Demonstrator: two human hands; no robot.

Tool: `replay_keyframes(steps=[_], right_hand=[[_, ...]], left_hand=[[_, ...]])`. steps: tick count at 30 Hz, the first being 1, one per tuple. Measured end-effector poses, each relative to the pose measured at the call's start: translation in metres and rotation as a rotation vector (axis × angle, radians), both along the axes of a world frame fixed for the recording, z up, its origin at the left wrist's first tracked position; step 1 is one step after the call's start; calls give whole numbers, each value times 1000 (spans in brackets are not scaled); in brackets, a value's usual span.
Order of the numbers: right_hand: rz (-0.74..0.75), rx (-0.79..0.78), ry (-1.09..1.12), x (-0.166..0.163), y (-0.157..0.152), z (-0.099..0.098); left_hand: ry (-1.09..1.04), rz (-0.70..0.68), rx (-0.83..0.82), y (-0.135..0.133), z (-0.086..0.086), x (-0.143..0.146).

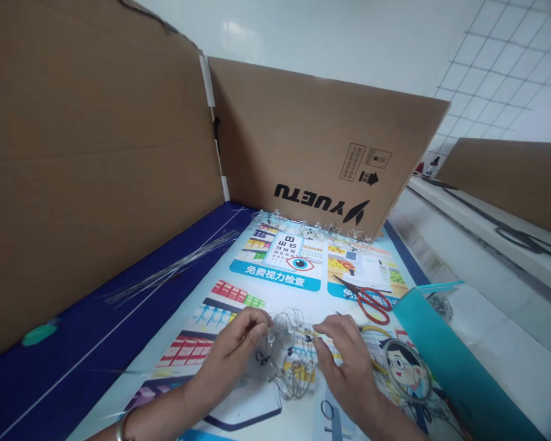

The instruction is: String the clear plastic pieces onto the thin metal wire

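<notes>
My left hand (241,343) is closed, thumb and forefinger pinching the left edge of a looped wire piece (294,383). This piece is a rough ring of thin silvery wire loops with small black bits on it, above the printed sheet. On its right side my right hand (346,355) has thumb and forefinger slightly apart, their tips close to the wire; whether they touch it is unclear. Right of that hand lie yellow-handled pliers (376,331), partly hidden, and a coil of wire (427,380). Red-handled scissors (371,305) rest farther back.
Cardboard panels (303,135) stand along the left and back. Several wire pieces (310,231) line the foot of the back panel. Straight wires (179,266) lie on the blue surface at left. A teal box (463,361) with wire inside stands at right.
</notes>
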State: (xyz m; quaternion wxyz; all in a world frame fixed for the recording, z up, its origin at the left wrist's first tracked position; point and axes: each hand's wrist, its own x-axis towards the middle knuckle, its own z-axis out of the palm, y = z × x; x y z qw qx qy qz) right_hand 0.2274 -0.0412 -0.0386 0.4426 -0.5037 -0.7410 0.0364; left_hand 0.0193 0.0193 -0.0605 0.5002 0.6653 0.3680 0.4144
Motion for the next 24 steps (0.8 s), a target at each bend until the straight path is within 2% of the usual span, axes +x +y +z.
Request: replay_keyframes(steps=[6, 12, 18, 24], right_hand=[[47, -307, 188, 2, 8, 5], [59, -512, 275, 3, 11, 9], [85, -618, 406, 9, 15, 6], [241, -620, 378, 20, 18, 9]], left_hand=[[0, 7, 0, 1, -3, 0], [22, 7, 11, 1, -2, -1], [40, -2, 23, 1, -2, -1], [39, -19, 13, 1, -1, -1]])
